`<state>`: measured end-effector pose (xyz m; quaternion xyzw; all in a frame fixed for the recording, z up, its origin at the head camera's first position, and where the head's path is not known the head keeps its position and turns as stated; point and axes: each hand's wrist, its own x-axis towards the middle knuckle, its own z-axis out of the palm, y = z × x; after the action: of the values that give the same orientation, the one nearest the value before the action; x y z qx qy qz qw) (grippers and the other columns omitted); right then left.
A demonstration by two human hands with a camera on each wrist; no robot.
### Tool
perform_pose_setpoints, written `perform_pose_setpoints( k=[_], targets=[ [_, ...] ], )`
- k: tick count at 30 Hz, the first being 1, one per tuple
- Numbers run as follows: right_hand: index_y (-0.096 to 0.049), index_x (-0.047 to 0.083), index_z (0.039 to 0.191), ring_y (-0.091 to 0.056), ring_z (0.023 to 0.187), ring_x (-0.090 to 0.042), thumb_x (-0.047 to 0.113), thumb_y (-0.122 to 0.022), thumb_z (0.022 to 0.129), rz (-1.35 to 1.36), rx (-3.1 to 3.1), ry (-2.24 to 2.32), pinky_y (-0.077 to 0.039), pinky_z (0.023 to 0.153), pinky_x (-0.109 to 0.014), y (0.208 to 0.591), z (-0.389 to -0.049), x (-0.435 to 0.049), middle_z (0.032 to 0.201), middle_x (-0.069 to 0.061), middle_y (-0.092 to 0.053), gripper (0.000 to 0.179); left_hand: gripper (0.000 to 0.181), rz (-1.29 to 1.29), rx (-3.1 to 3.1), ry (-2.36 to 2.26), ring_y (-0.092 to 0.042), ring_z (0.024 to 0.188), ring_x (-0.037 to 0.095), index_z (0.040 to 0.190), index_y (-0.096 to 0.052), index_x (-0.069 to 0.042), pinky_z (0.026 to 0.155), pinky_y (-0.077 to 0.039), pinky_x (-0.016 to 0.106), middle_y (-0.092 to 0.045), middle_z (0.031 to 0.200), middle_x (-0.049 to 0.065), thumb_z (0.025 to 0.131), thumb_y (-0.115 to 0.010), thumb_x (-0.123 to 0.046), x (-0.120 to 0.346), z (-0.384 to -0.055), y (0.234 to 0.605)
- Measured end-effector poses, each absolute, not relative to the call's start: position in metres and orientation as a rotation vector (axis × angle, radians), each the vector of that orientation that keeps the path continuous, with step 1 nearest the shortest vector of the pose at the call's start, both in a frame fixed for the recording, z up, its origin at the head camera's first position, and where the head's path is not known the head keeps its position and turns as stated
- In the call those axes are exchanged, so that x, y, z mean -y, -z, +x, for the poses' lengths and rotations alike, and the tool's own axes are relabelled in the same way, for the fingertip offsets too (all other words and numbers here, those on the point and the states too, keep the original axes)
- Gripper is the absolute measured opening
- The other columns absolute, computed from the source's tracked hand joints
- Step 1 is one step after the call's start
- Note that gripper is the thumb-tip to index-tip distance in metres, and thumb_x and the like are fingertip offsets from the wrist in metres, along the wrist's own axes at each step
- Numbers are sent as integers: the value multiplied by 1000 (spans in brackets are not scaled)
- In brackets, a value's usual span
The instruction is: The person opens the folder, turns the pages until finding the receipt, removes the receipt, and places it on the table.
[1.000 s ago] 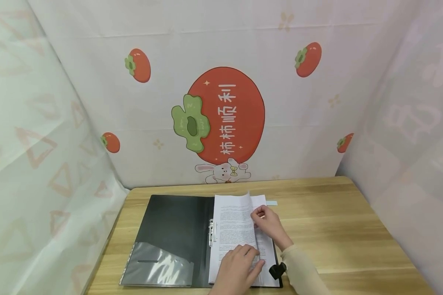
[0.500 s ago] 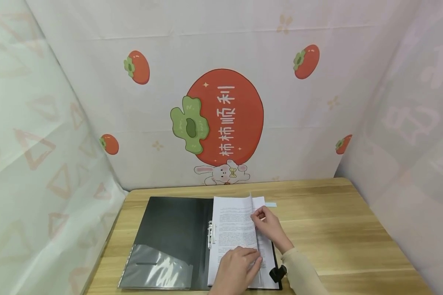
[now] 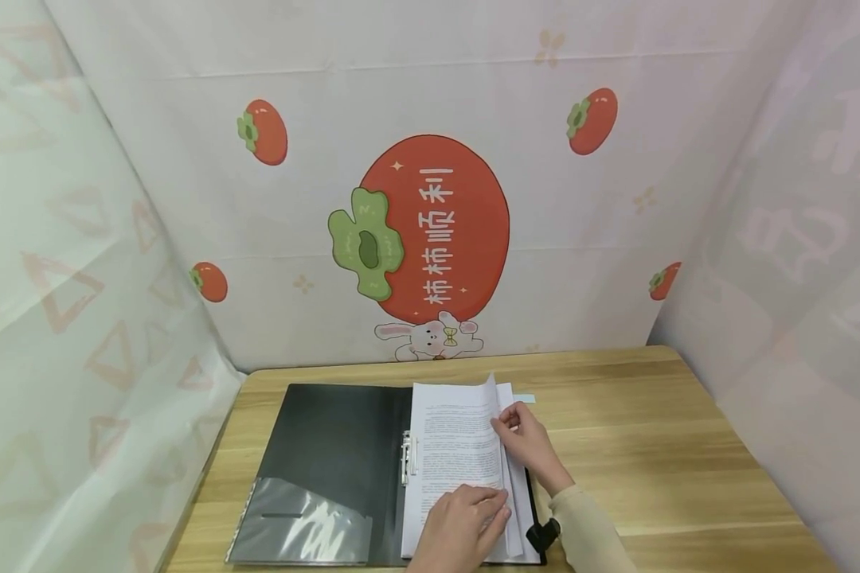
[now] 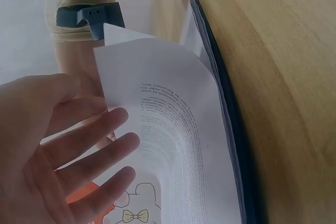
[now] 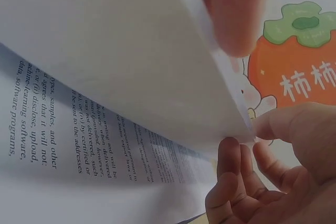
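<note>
At the lifted right edge of the raised pages, a person's right hand pinches the paper between thumb and fingers. Just below it, from where I stand, the left hand lies by the same edge with its fingers loosely extended; I can't tell how firmly it touches the paper. Beneath the pages sits a printed stack, on the right side of an open black folder. A metal clip stands along the stack's left edge, and a clear pocket covers the left cover's lower part. Past the stack's top right corner, a pale blue strip shows against the wooden surface. Behind hangs a pale cloth printed with persimmons.
</note>
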<state>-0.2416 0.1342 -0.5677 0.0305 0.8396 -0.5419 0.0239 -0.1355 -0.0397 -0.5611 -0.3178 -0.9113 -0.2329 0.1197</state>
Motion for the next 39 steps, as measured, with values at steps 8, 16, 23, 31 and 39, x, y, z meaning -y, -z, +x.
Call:
perform_pose_setpoints(
  k=[8,16,23,31,39],
  targets=[
    [-58,7,104,-55,80,-17,17,-69,101,81,-2595,1672,-45,66,-26,567,-240,-133,98,-8,-59,16,10,-949,2543,532,-71,84,3,98,-84,-20,66,-55,21,-78,98,-11,98,-77,-28,41,-140,562],
    [-58,7,104,-57,89,-19,24,-70,102,74,-2615,1656,-48,73,-30,569,-238,-132,101,-9,-62,21,15,-881,2632,499,-64,67,0,91,-77,-22,58,-44,18,-74,81,-12,86,-89,-29,40,-143,564],
    [-59,7,108,-56,84,-19,30,-65,107,85,-2621,1642,-46,68,-30,568,-238,-136,100,-9,-61,24,17,-845,2713,677,-60,63,-4,96,-78,-20,57,-42,16,-75,81,-11,84,-90,-20,40,-145,565],
    [-60,5,113,-60,88,-21,30,-59,110,95,-2651,1650,-49,75,-31,569,-242,-146,105,-12,-64,25,16,-684,2760,892,-65,76,-4,99,-79,-21,62,-48,19,-76,90,-13,86,-88,-19,56,-148,562],
    [-60,3,117,-61,96,-24,27,-61,108,152,-2611,1615,-50,79,-34,578,-236,-155,111,-14,-63,26,15,-461,2792,1084,-71,83,1,100,-78,-24,70,-57,29,-78,99,-11,89,-85,-16,84,-144,557]
  ],
)
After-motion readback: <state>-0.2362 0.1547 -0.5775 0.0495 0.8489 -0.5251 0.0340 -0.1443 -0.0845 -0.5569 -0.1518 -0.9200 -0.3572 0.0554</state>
